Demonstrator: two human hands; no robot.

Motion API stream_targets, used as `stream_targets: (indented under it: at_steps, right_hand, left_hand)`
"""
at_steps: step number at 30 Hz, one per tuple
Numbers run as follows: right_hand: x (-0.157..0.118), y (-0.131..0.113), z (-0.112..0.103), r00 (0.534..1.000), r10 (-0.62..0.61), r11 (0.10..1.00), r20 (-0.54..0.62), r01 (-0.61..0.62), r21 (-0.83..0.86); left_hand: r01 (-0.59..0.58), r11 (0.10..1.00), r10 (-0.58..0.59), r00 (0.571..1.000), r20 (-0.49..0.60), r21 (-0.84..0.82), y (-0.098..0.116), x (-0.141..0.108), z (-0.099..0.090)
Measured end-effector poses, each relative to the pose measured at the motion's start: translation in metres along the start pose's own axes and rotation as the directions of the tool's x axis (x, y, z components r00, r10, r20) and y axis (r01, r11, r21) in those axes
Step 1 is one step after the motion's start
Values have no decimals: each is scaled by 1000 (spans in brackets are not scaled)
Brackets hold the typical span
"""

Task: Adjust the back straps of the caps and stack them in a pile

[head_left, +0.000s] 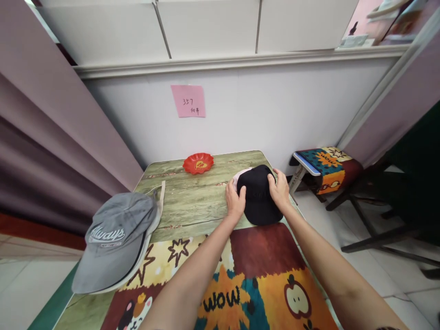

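Note:
A black cap (258, 195) sits at the right side of the table, its brim pointing toward me. My left hand (235, 199) grips its left side, with the thumb on the crown. On the opposite side my right hand (279, 190) holds the crown, fingers curled round the edge. Something pale pink (241, 173), partly hidden, shows behind and beneath the black cap; I cannot tell if it is another cap. A grey cap (120, 227) with "Always" lettering rests at the table's left edge, lying over a whitish cap whose brim edge peeks out.
A red scalloped dish (198, 163) stands toward the back of the wood-patterned table (192, 201). A colourful mat (268, 252) covers the near part. A pink note (188, 101) is on the wall. Right of the table are a cloth-covered stool (326, 165) and dark chair legs.

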State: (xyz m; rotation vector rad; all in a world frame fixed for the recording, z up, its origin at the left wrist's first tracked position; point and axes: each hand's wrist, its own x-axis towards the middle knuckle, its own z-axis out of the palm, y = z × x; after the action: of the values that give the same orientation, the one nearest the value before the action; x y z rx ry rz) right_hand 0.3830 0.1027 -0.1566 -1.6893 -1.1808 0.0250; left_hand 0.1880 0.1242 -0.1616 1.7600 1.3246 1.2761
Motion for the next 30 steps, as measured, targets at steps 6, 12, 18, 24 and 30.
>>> stream_targets:
  at_steps: [6,12,18,24,30]
  right_hand:
    - [-7,-13,15,971,-199,962,136,220,-164]
    - [1,-16,30,953,90,991,291,-57,-121]
    - [-8,-15,43,909,334,938,247,-297,-176]
    - [-11,-30,41,907,376,921,189,-343,-185]
    - [-52,-31,8,966,217,941,141,-169,-292]
  left_hand:
    - [-184,965,158,977,144,185,-9,-48,4]
    - [-135,965,79,967,242,224,-35,-90,-15]
    - [-68,990,47,985,165,124,-48,-94,-23]
    - [-9,999,2,990,139,51,-39,-88,-25]
    - [-108,991,90,973,214,75,-29,-111,-61]
